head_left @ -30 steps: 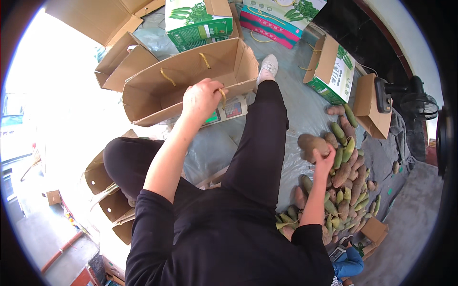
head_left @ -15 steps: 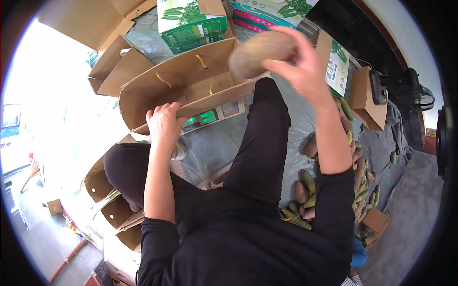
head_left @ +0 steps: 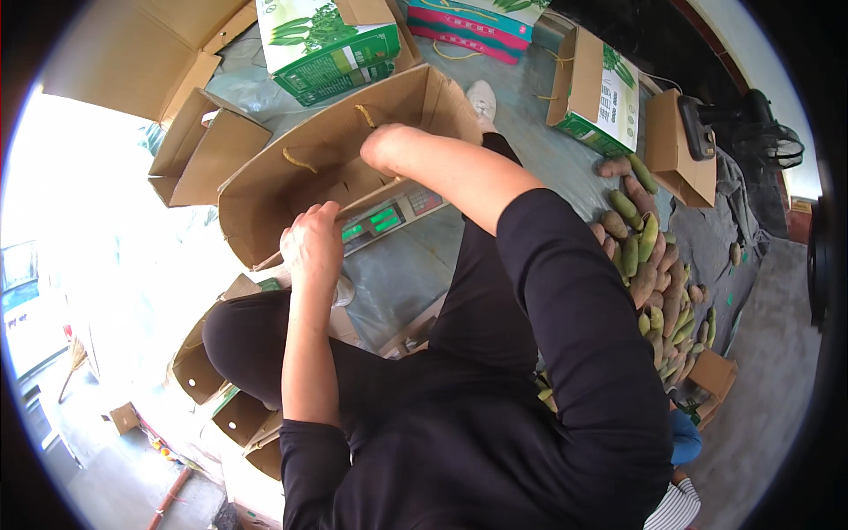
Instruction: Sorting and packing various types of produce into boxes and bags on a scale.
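Note:
A long open cardboard box (head_left: 256, 199) with yellow rope handles rests on a digital scale (head_left: 411, 205) that has a lit green display. My left hand (head_left: 311, 243) grips the box's near rim, fingers curled over the edge. Down inside the box reaches my right hand (head_left: 382, 148); its fingers are hidden, and so is anything they may hold. To the right lies a long heap of brown tubers (head_left: 645, 283) mixed with green, cucumber-like vegetables (head_left: 648, 237).
Printed green cartons (head_left: 340, 66) stand beyond the box, with another open printed carton (head_left: 601, 93) to the right. A small open box (head_left: 208, 150) sits at the left. A black fan (head_left: 764, 137) stands at the far right. Partly visible people sit at lower right.
My right hand, which held a large brown tuber in the air at the right, has moved left and down into the box. The tuber is out of sight. My left hand stays at the rim.

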### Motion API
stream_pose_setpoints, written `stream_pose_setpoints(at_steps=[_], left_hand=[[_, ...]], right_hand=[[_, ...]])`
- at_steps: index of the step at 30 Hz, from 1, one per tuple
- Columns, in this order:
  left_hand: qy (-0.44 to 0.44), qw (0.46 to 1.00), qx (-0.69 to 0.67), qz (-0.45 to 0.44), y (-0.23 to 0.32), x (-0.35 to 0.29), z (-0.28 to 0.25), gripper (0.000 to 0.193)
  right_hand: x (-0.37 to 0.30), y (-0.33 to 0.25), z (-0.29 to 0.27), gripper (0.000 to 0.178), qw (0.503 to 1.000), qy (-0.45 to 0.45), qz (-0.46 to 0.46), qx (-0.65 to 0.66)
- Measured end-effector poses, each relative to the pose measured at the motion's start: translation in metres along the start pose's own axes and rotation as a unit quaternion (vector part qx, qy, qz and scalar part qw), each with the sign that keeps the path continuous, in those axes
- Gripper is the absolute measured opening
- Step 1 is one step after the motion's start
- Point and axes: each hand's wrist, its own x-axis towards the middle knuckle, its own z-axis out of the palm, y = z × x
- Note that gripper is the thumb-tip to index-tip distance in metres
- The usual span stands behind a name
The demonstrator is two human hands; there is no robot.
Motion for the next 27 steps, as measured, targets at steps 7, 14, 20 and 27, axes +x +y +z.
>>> stream_pose_setpoints(at_steps=[7,14,20,27], left_hand=[[0.012,1.0,0.018,0.019,-0.003,0.007,0.003,0.016],[0.012,0.999,0.04,0.002,-0.005,0.007,0.005,0.021],[0.004,0.999,0.048,-0.019,-0.012,0.01,0.01,0.029],[0.006,0.999,0.043,-0.016,-0.01,0.009,0.012,0.031]], right_hand=[[-0.005,0.006,0.002,0.055,0.984,0.053,-0.11,0.129],[-0.153,0.073,0.041,0.028,0.727,0.494,-0.077,0.471],[-0.208,0.12,0.294,0.022,0.724,0.408,0.282,0.479],[-0.231,-0.029,0.537,0.056,0.767,0.008,0.366,0.526]])
